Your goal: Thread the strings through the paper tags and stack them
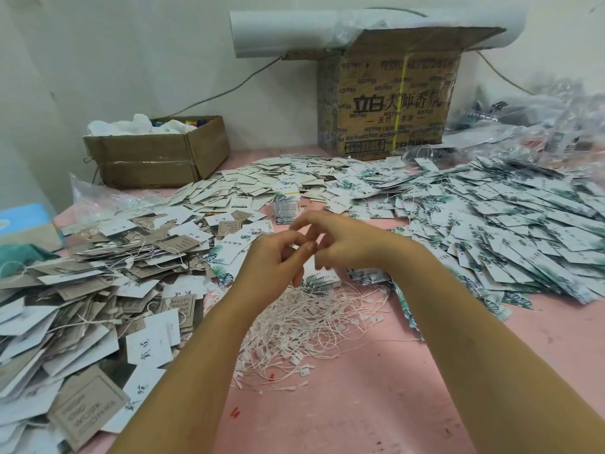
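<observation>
My left hand (273,262) and my right hand (347,245) meet fingertip to fingertip above the table's middle. The left thumb and forefinger pinch something small and pale, apparently a string end. The right hand's fingers are bent and blurred, so I cannot tell what they hold. Right below them lies a tangle of white strings (304,326) with small plastic ends. A leaf-printed paper tag (322,278) shows just under the right hand. A bound stack of tags (286,204) stands behind the hands.
Brown and white tags with strings are heaped at the left (82,290). Leaf-printed tags cover the right side (491,231) and the back. A small open carton (157,155), a tall carton (389,99) and plastic bags (540,119) line the wall on the pink table (376,404).
</observation>
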